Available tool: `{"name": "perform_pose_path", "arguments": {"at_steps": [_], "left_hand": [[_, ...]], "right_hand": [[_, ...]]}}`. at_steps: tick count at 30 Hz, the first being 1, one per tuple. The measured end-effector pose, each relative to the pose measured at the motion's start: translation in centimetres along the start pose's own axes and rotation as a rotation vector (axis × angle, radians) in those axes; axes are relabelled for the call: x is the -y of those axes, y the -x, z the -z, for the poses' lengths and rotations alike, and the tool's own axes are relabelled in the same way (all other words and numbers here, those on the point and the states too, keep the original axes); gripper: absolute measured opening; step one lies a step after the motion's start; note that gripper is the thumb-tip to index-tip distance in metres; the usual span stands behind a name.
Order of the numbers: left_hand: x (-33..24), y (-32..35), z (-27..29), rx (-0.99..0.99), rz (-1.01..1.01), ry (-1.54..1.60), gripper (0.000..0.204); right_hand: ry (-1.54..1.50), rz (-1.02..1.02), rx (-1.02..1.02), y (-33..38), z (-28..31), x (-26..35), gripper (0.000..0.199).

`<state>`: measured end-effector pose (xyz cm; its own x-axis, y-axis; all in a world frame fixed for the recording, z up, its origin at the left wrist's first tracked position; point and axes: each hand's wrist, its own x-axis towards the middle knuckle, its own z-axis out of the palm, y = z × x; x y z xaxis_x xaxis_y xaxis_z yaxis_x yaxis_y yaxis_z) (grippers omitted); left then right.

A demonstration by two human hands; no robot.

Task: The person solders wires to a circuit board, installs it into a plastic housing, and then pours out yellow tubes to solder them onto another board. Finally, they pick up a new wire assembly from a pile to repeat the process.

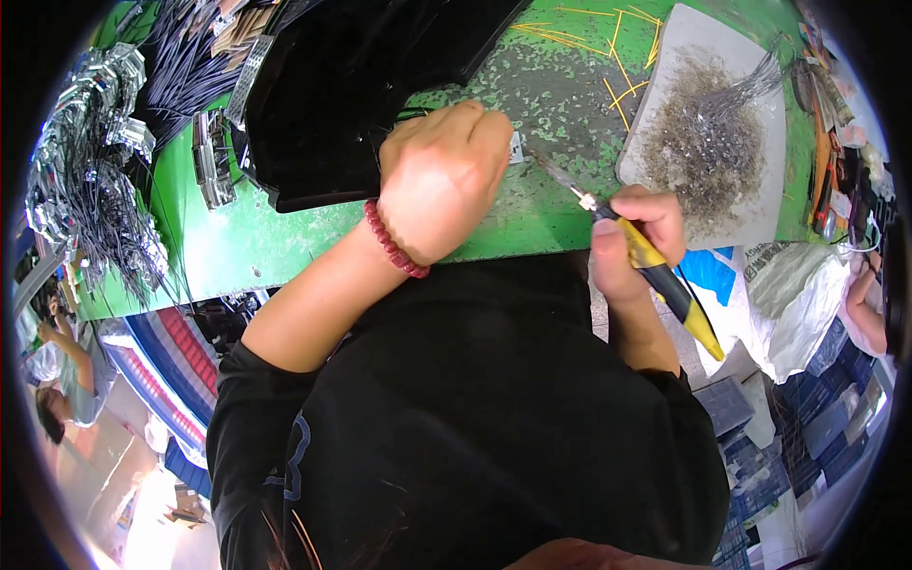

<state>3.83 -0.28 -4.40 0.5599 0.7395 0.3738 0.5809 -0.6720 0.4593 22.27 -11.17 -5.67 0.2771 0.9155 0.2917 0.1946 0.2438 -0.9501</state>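
Observation:
My left hand, with a red beaded bracelet on its wrist, is closed over the green table, knuckles up. Its fingertips are hidden, so whatever they grip cannot be made out. Just right of the knuckles a small pale metallic piece shows. Beside that hand lies a large glossy black panel. In my right hand is a slim hand tool with a yellow-and-black handle and a narrow pointed metal tip; its exact kind is unclear. The tip points up-left toward the left hand, apart from it.
A pale board at right bears grey-brown debris and a bundle of thin wires. Yellow sticks lie at the back. Metal parts with black cables pile up at left, near a metal bracket. Other people are at both edges.

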Motion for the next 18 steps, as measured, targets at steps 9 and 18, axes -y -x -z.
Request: {"name": "perform_pose_path", "arguments": {"at_steps": [9,18], "left_hand": [[0.24,0.21,-0.06,-0.020,-0.011,0.005,0.018],[0.29,0.12,-0.05,-0.011,-0.013,0.001,0.019]], "right_hand": [[0.090,-0.049,0.114,-0.56,-0.81,0.47,0.022],[0.119,-0.084,0.129,-0.48,-0.80,0.38,0.022]]}}
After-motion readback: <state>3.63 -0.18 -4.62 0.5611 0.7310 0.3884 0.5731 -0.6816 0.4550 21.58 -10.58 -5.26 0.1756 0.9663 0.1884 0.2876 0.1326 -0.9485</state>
